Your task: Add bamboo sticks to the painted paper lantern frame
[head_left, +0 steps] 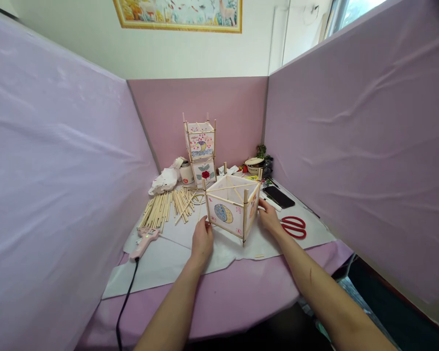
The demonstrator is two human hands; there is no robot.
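Note:
A square paper lantern (225,214) with a wooden stick frame is held up between my two hands, a little tilted. Its near panel bears a blue and yellow moon print, and its top is open with thin sticks crossing inside. My left hand (202,239) grips the lantern's lower left corner with thumb and fingers. On the far right side, my right hand (269,214) grips another edge; its fingertips are partly hidden behind the frame. Behind it stand two similar lanterns stacked together (201,146), one with a moon print and one with a red rose.
Loose wooden sticks (157,209) lie at left, beside a pink glue gun (145,243) with a black cord. Red-handled scissors (293,227) and a black phone (278,197) lie at right. A white plastic bag (165,180) and a bowl (254,168) stand behind. Lilac partitions enclose the table.

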